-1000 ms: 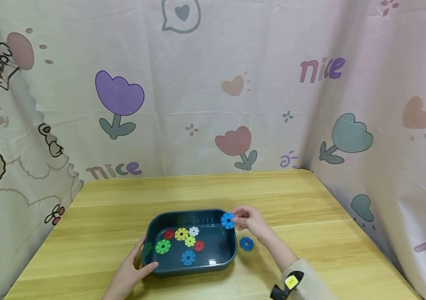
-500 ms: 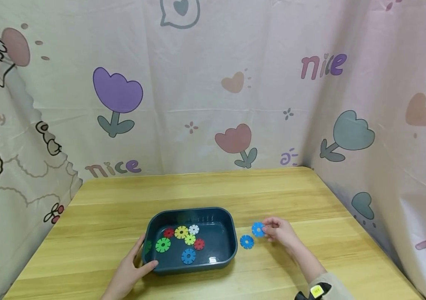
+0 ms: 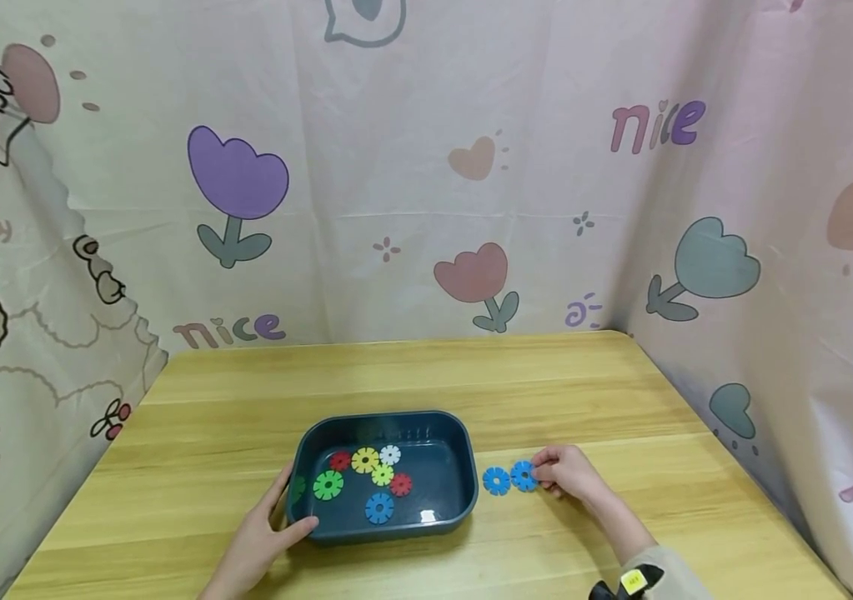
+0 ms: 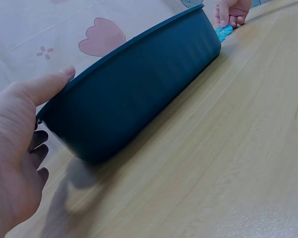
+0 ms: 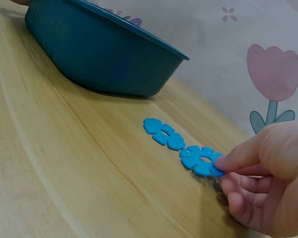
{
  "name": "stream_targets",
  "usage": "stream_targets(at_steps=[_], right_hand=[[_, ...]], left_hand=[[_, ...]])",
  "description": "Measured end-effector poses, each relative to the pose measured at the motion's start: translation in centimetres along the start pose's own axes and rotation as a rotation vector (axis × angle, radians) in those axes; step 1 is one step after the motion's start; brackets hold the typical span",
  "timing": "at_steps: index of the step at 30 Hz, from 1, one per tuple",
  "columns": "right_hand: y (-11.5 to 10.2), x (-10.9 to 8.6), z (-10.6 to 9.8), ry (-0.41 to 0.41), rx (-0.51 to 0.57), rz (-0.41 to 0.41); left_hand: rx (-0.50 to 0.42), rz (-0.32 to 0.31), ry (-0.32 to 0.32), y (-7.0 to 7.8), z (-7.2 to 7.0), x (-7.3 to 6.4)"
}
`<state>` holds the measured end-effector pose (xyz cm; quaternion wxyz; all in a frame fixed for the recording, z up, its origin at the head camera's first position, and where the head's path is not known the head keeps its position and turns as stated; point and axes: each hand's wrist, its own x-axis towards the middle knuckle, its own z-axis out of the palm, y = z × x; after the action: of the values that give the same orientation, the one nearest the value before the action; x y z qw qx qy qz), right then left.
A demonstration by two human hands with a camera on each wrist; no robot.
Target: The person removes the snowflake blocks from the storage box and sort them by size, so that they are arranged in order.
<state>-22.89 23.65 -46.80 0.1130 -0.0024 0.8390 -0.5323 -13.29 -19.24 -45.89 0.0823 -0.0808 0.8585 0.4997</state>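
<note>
My right hand (image 3: 569, 473) pinches a blue snowflake building disc (image 5: 202, 159) between thumb and fingers, tilted close over the table. Right beside it, a second blue snowflake disc (image 5: 163, 133) lies flat on the wood, their edges almost meeting. At the left, my left hand (image 3: 257, 533) holds the end of a dark teal plastic tub (image 4: 134, 89), thumb over the rim and the other fingers against the outer wall. Inside the tub are several loose discs: a green one (image 3: 328, 485), a larger yellow one (image 3: 365, 460), a white one (image 3: 390, 454), a blue one (image 3: 378, 508), and others in red and yellow-green.
The light wooden table (image 3: 246, 392) reaches back to a patterned cloth (image 3: 366, 167) that hangs behind it and along both sides. The tub's raised walls stand just left of the two blue discs.
My right hand has carried the blue disc from over the tub's right rim out to the right, then down beside the other blue disc. My left hand stays on the tub.
</note>
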Motion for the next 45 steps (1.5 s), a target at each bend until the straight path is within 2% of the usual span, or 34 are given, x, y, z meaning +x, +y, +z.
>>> stream_targets(at_steps=[3, 8, 15, 23, 30, 36, 41, 45], right_hand=[[-0.3, -0.1, 0.2, 0.008, -0.052, -0.015], [-0.7, -0.4, 0.5, 0.052, -0.102, 0.011], [-0.7, -0.4, 0.8, 0.085, -0.124, 0.05], [-0.5, -0.5, 0.8, 0.094, -0.126, 0.033], [-0.1, -0.7, 0.5, 0.087, -0.098, 0.02], [-0.1, -0.7, -0.1, 0.023, -0.059, -0.009], [-1.1, -0.6, -0.7, 0.014, 0.016, -0.039], [-2.6, -0.4, -0.8, 0.025, 0.015, -0.068]], left_hand=[[0.0, 0.006, 0.001, 0.1, 0.0, -0.1], [0.001, 0.009, 0.004, 0.2, 0.1, -0.2], [-0.024, 0.012, -0.003, 0.2, 0.0, -0.2], [-0.038, 0.012, -0.004, 0.0, 0.0, -0.1], [-0.042, 0.026, 0.007, -0.1, 0.1, -0.1], [-0.035, 0.019, 0.002, 0.0, 0.1, -0.2], [-0.04, 0.025, 0.01, 0.1, 0.1, -0.3], [-0.035, 0.031, 0.014, 0.2, 0.2, -0.2]])
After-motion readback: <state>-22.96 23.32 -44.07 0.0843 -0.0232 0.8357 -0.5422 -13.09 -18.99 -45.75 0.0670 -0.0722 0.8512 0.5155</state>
